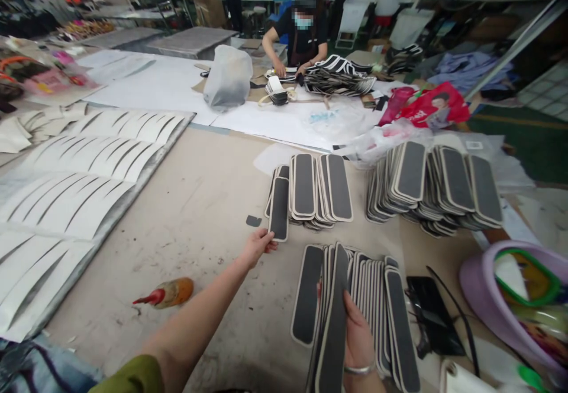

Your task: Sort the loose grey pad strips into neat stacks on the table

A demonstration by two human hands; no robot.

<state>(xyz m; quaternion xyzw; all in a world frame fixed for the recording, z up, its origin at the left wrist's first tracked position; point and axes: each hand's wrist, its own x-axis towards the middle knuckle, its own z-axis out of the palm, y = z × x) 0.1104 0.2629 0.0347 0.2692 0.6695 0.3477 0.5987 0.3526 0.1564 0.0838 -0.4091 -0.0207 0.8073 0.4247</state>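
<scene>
My left hand point(260, 246) reaches out over the table and pinches the near end of a dark strip with a pale border point(279, 208). That strip lies against a few similar ones on the left side of a stack point(303, 186). Nearer to me, my right hand point(358, 337) is wrapped round a bunch of bordered strips point(332, 322), stood on edge. One strip point(307, 295) leans flat at the left of this bunch, and a row of more strips point(370, 304) stands to its right. The right fingertips are mostly hidden behind the bunch.
More stacked strips point(408, 174) lie at the back right. A small dark scrap point(253, 221) and a bottle with a red nozzle point(171, 293) lie on the left. White cut pieces point(80, 186) cover a board. Right are a phone point(435, 316) and a purple basket point(477, 280). A co-worker point(306, 32) works opposite.
</scene>
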